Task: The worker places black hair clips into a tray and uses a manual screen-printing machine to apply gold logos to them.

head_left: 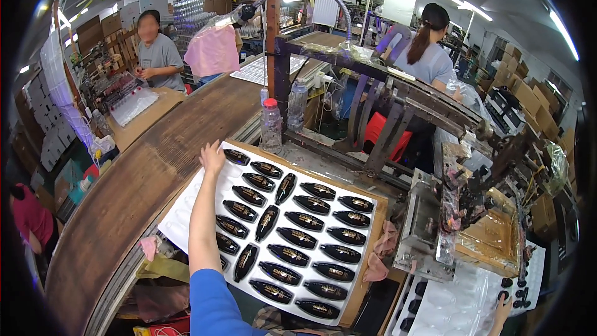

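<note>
A white moulded tray (367,255) in front of me carries rows of glossy black oval pieces (297,237) with gold print, several of them turned at an angle to the rest. My left hand (212,157) reaches across to its far left corner, fingers closed at the edge beside a black piece. Under that side, a second white tray (180,218) sticks out to the left. At the lower right, my right hand (501,312) is partly cut off by the arm's angle. Its fingertips meet at a small black part (504,295) over another white tray (444,311).
Right of the black pieces stands a grimy metal printing machine (429,224) with an arm. A red-capped bottle (271,127) is behind the tray. A curved brown table (143,180) runs along the left. Co-workers (158,53) (429,50) are farther off.
</note>
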